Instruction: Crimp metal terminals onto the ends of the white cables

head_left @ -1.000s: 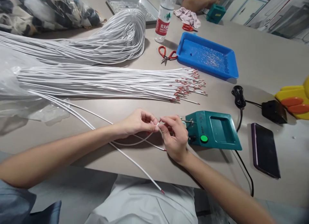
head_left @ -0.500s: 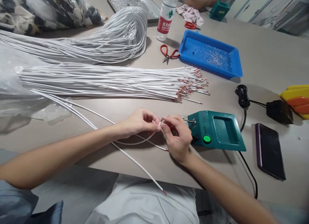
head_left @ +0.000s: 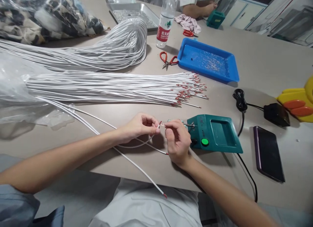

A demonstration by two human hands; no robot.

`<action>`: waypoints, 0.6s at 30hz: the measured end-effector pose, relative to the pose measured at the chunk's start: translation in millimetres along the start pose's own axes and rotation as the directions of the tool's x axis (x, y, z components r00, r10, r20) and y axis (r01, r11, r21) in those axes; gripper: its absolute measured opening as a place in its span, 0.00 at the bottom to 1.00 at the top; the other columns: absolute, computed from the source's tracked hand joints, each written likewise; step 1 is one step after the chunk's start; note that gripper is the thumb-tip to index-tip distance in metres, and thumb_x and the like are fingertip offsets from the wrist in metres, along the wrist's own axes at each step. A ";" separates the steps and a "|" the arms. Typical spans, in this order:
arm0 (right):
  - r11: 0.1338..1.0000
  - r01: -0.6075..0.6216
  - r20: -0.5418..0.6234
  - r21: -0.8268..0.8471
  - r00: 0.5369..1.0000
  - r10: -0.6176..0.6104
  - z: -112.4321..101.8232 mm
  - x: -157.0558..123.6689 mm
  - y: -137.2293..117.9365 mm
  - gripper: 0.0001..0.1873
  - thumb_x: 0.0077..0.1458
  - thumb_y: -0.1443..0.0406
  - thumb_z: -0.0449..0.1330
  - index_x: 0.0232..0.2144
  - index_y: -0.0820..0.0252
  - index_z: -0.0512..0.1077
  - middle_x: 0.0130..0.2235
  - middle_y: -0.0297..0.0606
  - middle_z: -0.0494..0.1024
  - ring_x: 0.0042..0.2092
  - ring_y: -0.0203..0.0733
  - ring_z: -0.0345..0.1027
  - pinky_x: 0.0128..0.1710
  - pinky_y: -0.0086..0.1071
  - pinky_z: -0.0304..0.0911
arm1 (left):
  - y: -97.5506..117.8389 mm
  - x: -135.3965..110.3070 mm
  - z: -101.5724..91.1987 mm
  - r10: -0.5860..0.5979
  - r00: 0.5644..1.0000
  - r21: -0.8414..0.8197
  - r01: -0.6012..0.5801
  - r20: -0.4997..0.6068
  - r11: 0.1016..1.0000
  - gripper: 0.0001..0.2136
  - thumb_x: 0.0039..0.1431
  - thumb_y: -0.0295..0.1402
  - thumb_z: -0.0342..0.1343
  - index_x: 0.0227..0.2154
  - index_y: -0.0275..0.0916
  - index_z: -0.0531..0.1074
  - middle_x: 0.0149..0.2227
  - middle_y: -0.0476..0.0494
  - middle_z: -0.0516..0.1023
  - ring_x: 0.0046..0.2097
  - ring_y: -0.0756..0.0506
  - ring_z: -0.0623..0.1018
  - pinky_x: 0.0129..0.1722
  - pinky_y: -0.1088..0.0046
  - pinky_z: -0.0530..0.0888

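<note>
- White wire (head_left: 137,143): end pinched between thumb and forefinger of the left hand (head_left: 140,126), just left of the green machine (head_left: 215,134); the rest is looped on the table (head_left: 269,64) toward the person's lap.
- Right hand (head_left: 178,139): fingertips pressed together on something very small at the wire's tip, touching the machine's left edge; what is pinched cannot be made out.
- Green machine: set on the table, metal post (head_left: 191,125) at its left end, round green button (head_left: 204,142) on the near side.
- Risk, judged: the small piece could slip from the fingertips and be lost on the table, the grip being so fine.
- Risk, judged: the loose loop could be snagged by a forearm and the tip pulled out of line.
- Risk, judged: the button lies just beside the right hand and could be pressed by accident.
- Wire bundle (head_left: 110,86), red-tipped: behind the machine, to its left, well apart.
- Blue tray (head_left: 230,62): behind the machine.
- Phone (head_left: 268,153): right of the machine, near.
</note>
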State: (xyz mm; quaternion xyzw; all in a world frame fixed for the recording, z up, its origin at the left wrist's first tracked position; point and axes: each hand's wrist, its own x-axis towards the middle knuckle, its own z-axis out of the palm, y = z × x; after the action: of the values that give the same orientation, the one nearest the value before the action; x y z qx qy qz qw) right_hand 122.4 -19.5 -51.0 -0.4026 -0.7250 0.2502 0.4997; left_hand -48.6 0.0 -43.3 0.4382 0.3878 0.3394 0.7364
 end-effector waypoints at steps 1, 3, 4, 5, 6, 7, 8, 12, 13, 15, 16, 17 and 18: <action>1.000 -0.020 0.009 0.006 1.000 0.020 -0.4 -0.5 -0.1 0.07 0.56 0.68 0.53 0.38 0.60 0.69 0.32 0.38 0.69 0.32 0.36 0.64 0.25 0.29 0.61 | -0.3 -0.2 0.1 0.004 1.000 0.001 -0.004 0.004 1.000 0.11 0.44 0.33 0.66 0.25 0.32 0.71 0.23 0.50 0.70 0.25 0.54 0.68 0.26 0.79 0.65; 0.998 -0.050 0.033 0.025 0.998 0.049 -0.5 -1.0 -0.1 0.12 0.55 0.66 0.56 0.43 0.60 0.68 0.35 0.40 0.69 0.33 0.37 0.65 0.23 0.28 0.61 | -0.5 -0.6 0.6 0.008 1.000 0.003 -0.009 0.021 1.000 0.10 0.44 0.33 0.66 0.25 0.32 0.71 0.24 0.50 0.70 0.27 0.54 0.69 0.28 0.79 0.65; 0.998 -0.057 0.042 0.031 0.998 0.056 -0.3 -0.9 -0.2 0.12 0.54 0.66 0.57 0.43 0.59 0.68 0.36 0.39 0.69 0.33 0.37 0.65 0.22 0.27 0.61 | -0.3 -0.8 0.9 0.008 1.000 0.005 -0.008 0.030 1.000 0.10 0.45 0.32 0.65 0.24 0.32 0.71 0.24 0.50 0.70 0.27 0.54 0.69 0.28 0.79 0.66; 0.998 -0.056 0.050 0.031 0.997 0.055 0.0 -0.6 -0.2 0.11 0.54 0.67 0.57 0.42 0.59 0.68 0.35 0.38 0.70 0.32 0.36 0.65 0.22 0.27 0.60 | 0.1 -1.1 1.2 0.009 0.999 0.006 -0.009 0.036 1.000 0.09 0.45 0.32 0.65 0.24 0.32 0.71 0.23 0.50 0.70 0.27 0.54 0.69 0.29 0.79 0.66; 0.999 -0.046 0.056 0.026 0.997 0.045 0.3 -0.1 -0.3 0.08 0.55 0.68 0.57 0.39 0.59 0.69 0.33 0.37 0.70 0.30 0.35 0.64 0.23 0.27 0.60 | 0.7 -1.4 1.6 0.010 0.999 0.008 -0.010 0.040 1.000 0.09 0.45 0.31 0.65 0.24 0.32 0.71 0.23 0.51 0.70 0.27 0.54 0.69 0.29 0.79 0.66; 0.999 -0.032 0.062 0.018 0.998 0.031 0.6 0.4 -0.4 0.04 0.55 0.69 0.57 0.36 0.59 0.69 0.30 0.35 0.70 0.29 0.34 0.63 0.24 0.27 0.59 | 1.4 -1.7 2.0 0.011 0.999 0.009 -0.011 0.040 1.000 0.09 0.45 0.31 0.65 0.24 0.32 0.71 0.23 0.51 0.71 0.27 0.54 0.69 0.29 0.79 0.66; 1.000 -0.021 0.070 0.009 0.997 0.020 0.8 1.0 -0.7 0.02 0.56 0.70 0.56 0.33 0.59 0.69 0.29 0.34 0.70 0.28 0.33 0.62 0.25 0.27 0.59 | 2.1 -2.0 2.4 0.011 0.999 0.010 -0.012 0.037 1.000 0.08 0.45 0.31 0.65 0.24 0.32 0.72 0.22 0.51 0.71 0.26 0.54 0.69 0.28 0.79 0.66; 1.000 -0.020 0.085 -0.007 0.996 0.020 0.9 2.5 -2.3 0.05 0.57 0.71 0.55 0.28 0.60 0.67 0.26 0.32 0.68 0.27 0.32 0.59 0.26 0.27 0.56 | 3.6 -3.4 3.8 0.007 1.000 -0.007 -0.007 0.026 1.000 0.08 0.44 0.30 0.66 0.23 0.32 0.72 0.22 0.50 0.72 0.26 0.54 0.70 0.27 0.80 0.66; 1.000 -0.025 0.088 -0.012 0.996 0.026 0.8 2.5 -2.9 0.05 0.57 0.71 0.54 0.28 0.60 0.66 0.26 0.32 0.68 0.27 0.32 0.59 0.26 0.27 0.56 | 3.3 -3.7 4.0 0.006 1.000 -0.017 -0.005 0.030 1.000 0.09 0.44 0.30 0.66 0.24 0.32 0.72 0.22 0.50 0.72 0.26 0.54 0.70 0.27 0.80 0.66; 0.999 -0.033 0.094 -0.021 0.995 0.035 0.9 2.5 -3.8 0.06 0.56 0.70 0.54 0.27 0.60 0.65 0.26 0.32 0.67 0.27 0.32 0.59 0.25 0.27 0.55 | 2.1 -4.2 4.2 0.003 0.999 -0.032 -0.002 0.038 0.999 0.09 0.45 0.32 0.65 0.25 0.32 0.71 0.22 0.50 0.72 0.25 0.53 0.71 0.27 0.78 0.66; 0.999 -0.038 0.096 -0.025 0.995 0.040 1.0 2.4 -4.1 0.06 0.56 0.70 0.54 0.27 0.60 0.65 0.26 0.33 0.67 0.27 0.32 0.59 0.25 0.27 0.55 | 1.3 -4.3 4.1 0.006 0.999 -0.034 -0.004 0.040 0.999 0.10 0.46 0.33 0.65 0.25 0.32 0.71 0.22 0.50 0.72 0.25 0.52 0.72 0.27 0.78 0.67; 0.999 -0.041 0.098 -0.027 0.994 0.044 1.1 2.3 -4.2 0.06 0.56 0.70 0.54 0.27 0.60 0.65 0.26 0.33 0.67 0.26 0.32 0.59 0.25 0.28 0.56 | 0.6 -4.4 4.0 0.013 0.999 -0.033 -0.012 0.038 0.999 0.10 0.46 0.33 0.65 0.26 0.33 0.71 0.22 0.50 0.71 0.25 0.52 0.72 0.27 0.77 0.67; 0.999 -0.044 0.099 -0.028 0.994 0.046 1.3 2.2 -4.2 0.06 0.56 0.70 0.53 0.27 0.60 0.65 0.26 0.33 0.67 0.27 0.33 0.59 0.25 0.28 0.56 | -0.1 -4.4 3.8 0.026 0.999 -0.030 -0.025 0.033 0.999 0.10 0.47 0.33 0.65 0.26 0.33 0.71 0.22 0.50 0.71 0.25 0.52 0.72 0.27 0.77 0.67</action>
State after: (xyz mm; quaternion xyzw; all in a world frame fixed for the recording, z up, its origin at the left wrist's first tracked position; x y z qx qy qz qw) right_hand 119.4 -20.0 -47.0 -0.4121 -0.7429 0.2720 0.4520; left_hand -47.3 -5.2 -40.9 0.4377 0.3648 0.3469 0.7449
